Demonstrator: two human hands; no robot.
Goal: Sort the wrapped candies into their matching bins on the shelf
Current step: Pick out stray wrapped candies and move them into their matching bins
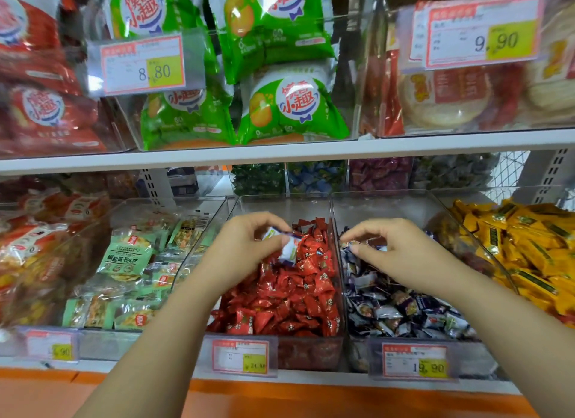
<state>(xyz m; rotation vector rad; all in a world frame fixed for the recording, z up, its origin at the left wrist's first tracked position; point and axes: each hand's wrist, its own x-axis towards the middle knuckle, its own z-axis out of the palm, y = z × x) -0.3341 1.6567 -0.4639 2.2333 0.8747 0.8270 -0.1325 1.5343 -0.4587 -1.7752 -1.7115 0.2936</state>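
Note:
Two clear bins stand side by side on the lower shelf. The middle bin (337,293) holds a heap of red wrapped candies (289,296). To its right, the other bin (357,355) is filled with purple and white wrapped candies (401,311). My left hand (245,246) hovers over the red heap and pinches a white and purple wrapped candy (287,248) between thumb and fingers. Above the back of the purple and white bin, my right hand (395,249) pinches a small purple wrapped candy (350,245) at its fingertips.
A bin of green snack packets (130,262) stands to the left and a bin of yellow wrapped candies (522,255) to the right. Price tags (241,357) hang on the bin fronts. Further candy bins (314,178) stand behind. The upper shelf (280,151) holds green and red bags.

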